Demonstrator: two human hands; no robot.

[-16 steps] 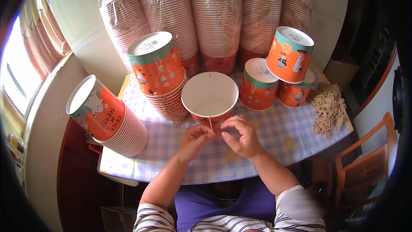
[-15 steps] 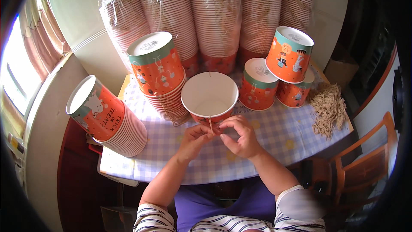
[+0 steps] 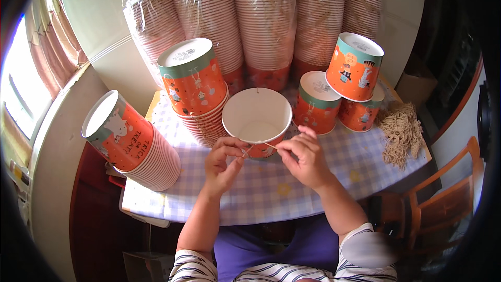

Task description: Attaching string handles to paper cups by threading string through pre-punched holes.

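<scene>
An orange paper bucket [image 3: 257,113] with a white inside stands upright at the middle of the table, its mouth up. At the near side of its rim, a thin tan string [image 3: 271,145] runs out to both sides. My left hand [image 3: 223,164] pinches one end of it between thumb and fingers, just left of the rim's front. On the other side my right hand [image 3: 305,159] grips the other end, its thumb and index finger closed. Whether the string is knotted at the rim is too small to tell. A small hole shows in the far rim.
Upside-down bucket stacks stand at left [image 3: 130,141] and behind my left hand [image 3: 193,89]. More upturned buckets [image 3: 357,68] are piled at right, beside a heap of tan strings [image 3: 401,136]. Tall plastic-wrapped bucket stacks [image 3: 263,21] line the back of the checkered tablecloth [image 3: 245,198].
My hands have moved apart from their meeting point below the rim. The string, earlier hanging together at the front, is now drawn out left and right.
</scene>
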